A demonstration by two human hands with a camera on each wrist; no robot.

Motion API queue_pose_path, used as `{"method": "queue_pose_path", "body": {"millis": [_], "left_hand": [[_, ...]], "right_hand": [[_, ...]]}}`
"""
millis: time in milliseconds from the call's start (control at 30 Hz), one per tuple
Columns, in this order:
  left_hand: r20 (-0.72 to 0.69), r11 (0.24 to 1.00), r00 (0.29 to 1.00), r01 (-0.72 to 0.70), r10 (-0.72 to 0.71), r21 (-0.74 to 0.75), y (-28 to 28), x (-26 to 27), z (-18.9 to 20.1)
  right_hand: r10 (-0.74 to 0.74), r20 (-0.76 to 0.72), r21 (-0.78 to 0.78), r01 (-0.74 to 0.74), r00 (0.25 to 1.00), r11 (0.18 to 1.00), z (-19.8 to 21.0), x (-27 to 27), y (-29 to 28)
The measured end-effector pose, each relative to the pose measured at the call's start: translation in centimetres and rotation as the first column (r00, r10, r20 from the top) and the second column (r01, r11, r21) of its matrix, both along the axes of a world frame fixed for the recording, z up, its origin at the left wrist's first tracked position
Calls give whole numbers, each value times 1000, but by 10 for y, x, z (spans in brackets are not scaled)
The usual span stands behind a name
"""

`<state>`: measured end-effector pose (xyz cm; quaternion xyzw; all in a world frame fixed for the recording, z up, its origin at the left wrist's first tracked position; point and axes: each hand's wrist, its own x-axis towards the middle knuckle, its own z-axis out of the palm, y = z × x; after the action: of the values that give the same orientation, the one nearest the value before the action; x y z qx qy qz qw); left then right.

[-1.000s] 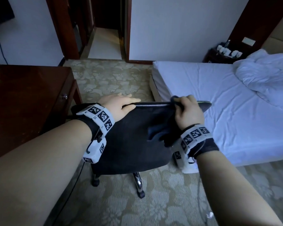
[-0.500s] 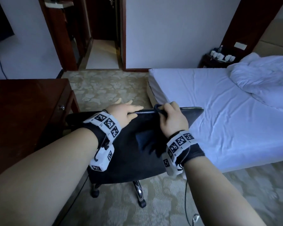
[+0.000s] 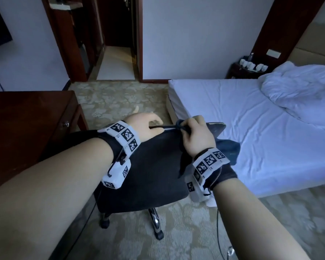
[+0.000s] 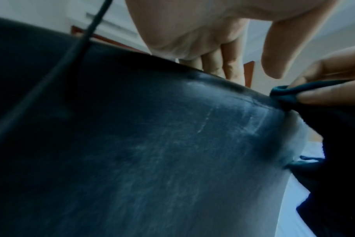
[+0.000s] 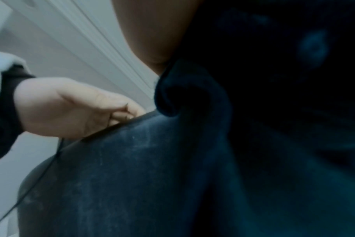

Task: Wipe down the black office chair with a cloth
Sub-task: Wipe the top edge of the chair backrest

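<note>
Your right hand (image 3: 197, 136) has slid leftward along the top rim of the black padded office chair (image 3: 148, 166) since half a second ago, carrying the dark blue cloth (image 3: 227, 150) with it; the bunched fold that was pinched near the rim's middle now sits closer to your left hand (image 3: 143, 126), and more bare rim shows to the right of your knuckles. Your fingers are curled tight round that cloth, pressing it onto the edge, with the rest of it hanging down the backrest beside your wrist (the right wrist view is mostly filled by it). Your left hand has hardly moved: it rests on the rim with fingers draped loosely over the far side, thumb free, steadying the chair and not gripping it.

I'd judge the stroke along the top edge is nearly spent, since the two hands are now just beside each other. The left wrist view shows pale dusty streaks across the back panel (image 4: 172, 144), so the broad surface looks not yet done. The chair stands between the dark wooden desk (image 3: 26, 128) and the white-sheeted bed (image 3: 251, 128), on the patterned carpet
</note>
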<state>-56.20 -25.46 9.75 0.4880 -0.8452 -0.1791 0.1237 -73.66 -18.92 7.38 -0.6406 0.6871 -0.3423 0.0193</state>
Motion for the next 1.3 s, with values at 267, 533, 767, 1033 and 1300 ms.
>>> {"method": "queue_pose_path", "body": {"millis": [267,533,767,1033,1300], "left_hand": [[103,1000,995,16,-14,-19,-6,-14,-14],[-36,1000,999,7,-6,30,-6,-3,-18],[-9,998,1000,-14,14,65,5,9,-4],[-162,983,987,21,9,185,4,19,12],[63,989,987,147,-145,-18,6,-50,-3]], "right_hand": [[-373,233,172,339,898,925,-9,-75,-12],[-116,157,-98,132,981,986,-8,-55,2],[-264,238,60,257,935,965,-9,-73,-8],[-200,235,46,195,951,980,2,-89,-4],[-127,261,44,120,957,992,-14,-62,-10]]}}
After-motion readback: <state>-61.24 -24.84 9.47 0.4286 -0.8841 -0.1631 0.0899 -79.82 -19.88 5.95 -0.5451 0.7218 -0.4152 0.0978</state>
